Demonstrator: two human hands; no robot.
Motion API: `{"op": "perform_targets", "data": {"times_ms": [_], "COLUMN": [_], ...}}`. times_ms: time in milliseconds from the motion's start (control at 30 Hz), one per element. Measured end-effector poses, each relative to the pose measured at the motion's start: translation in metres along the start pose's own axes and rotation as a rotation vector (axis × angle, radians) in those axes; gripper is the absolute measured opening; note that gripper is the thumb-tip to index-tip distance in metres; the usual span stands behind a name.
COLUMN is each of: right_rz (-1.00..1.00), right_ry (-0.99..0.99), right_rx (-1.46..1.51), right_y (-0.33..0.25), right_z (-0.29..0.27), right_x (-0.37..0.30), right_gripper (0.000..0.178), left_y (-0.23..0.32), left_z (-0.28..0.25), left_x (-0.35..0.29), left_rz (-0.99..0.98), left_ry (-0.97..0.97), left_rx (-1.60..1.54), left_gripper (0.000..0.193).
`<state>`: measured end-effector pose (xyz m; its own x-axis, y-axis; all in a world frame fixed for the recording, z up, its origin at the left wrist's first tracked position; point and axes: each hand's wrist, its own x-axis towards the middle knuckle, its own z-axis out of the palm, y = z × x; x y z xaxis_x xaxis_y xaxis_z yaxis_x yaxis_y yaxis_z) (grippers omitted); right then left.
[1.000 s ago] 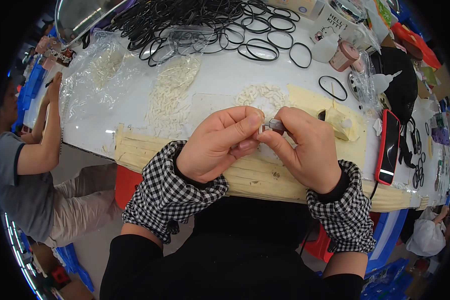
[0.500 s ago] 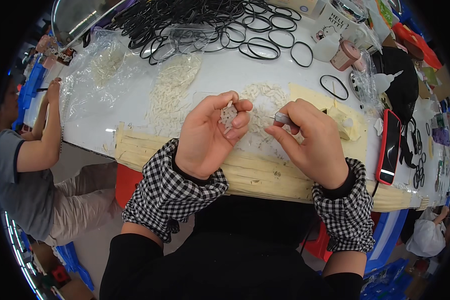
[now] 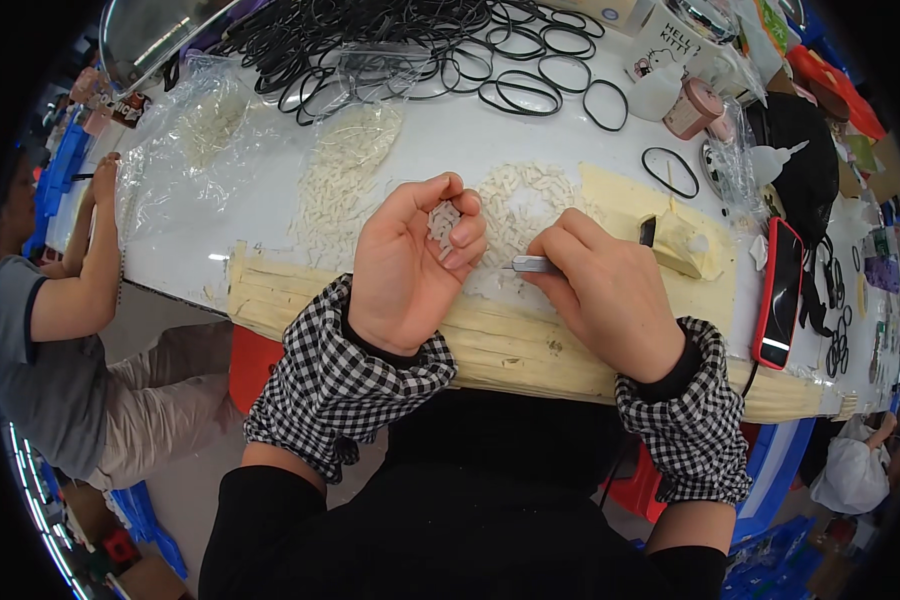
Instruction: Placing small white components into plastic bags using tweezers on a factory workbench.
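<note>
My left hand point(image 3: 405, 255), palm up with its fingers curled, cups several small whitish pieces point(image 3: 442, 228). In my right hand point(image 3: 605, 285), thumb and fingers pinch a small silver metal tool point(image 3: 534, 264) with a thin tip pointing left. Its exact kind cannot be made out. The tip is near the tabletop, apart from my left hand. Just behind it lies a loose pile of similar whitish pieces point(image 3: 518, 190). A larger heap of them point(image 3: 335, 200) spreads to the left of my left hand, partly under clear plastic.
Black rubber-like rings point(image 3: 605, 105) lie along the back, heaped at the left. At the right are a yellow wrapped block point(image 3: 688, 250), a red-edged phone point(image 3: 779, 295), a pink tub point(image 3: 692, 110) and a squeeze bottle point(image 3: 656, 92). Yellow tape covers the front edge point(image 3: 530, 355). Another person point(image 3: 65, 320) sits left.
My right hand has moved left and slightly down with the metal tool, whose thin tip now shows. My left hand has shifted slightly left with the pieces still in it.
</note>
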<state>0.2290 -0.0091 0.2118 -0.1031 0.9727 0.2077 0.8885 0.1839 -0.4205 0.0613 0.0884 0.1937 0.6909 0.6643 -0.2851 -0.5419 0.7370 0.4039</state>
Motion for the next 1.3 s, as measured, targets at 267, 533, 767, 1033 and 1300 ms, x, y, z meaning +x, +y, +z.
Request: {"op": "perform_targets", "data": {"times_ms": [267,533,767,1033,1300], "right_rz": [-0.004,-0.183,-0.132,-0.148,0.01], "right_ry": [0.296,0.43,0.409,0.396,0.272], "right_rx": [0.225,0.255,0.288,0.28,0.158], "right_y": [-0.003,-0.002,-0.007,-0.004,-0.004], "right_z": [-0.006,-0.003,-0.008,-0.008,-0.012], "right_x": [0.006,0.009,0.009,0.008,0.007], "right_gripper": [0.023,0.024,0.023,0.017,0.036], "left_y": [-0.003,-0.003,-0.003,-0.004,-0.007], "left_z": [0.014,0.008,0.011,0.011,0.004], "left_x": [-0.006,-0.006,-0.007,-0.007,-0.006], "left_rz": [-0.129,-0.19,-0.142,-0.131,-0.104], "left_ry": [-0.043,-0.166,-0.151,-0.168,-0.241], "left_rx": [0.42,0.478,0.484,0.491,0.447], "left_gripper": [0.021,0.017,0.017,0.015,0.015]}}
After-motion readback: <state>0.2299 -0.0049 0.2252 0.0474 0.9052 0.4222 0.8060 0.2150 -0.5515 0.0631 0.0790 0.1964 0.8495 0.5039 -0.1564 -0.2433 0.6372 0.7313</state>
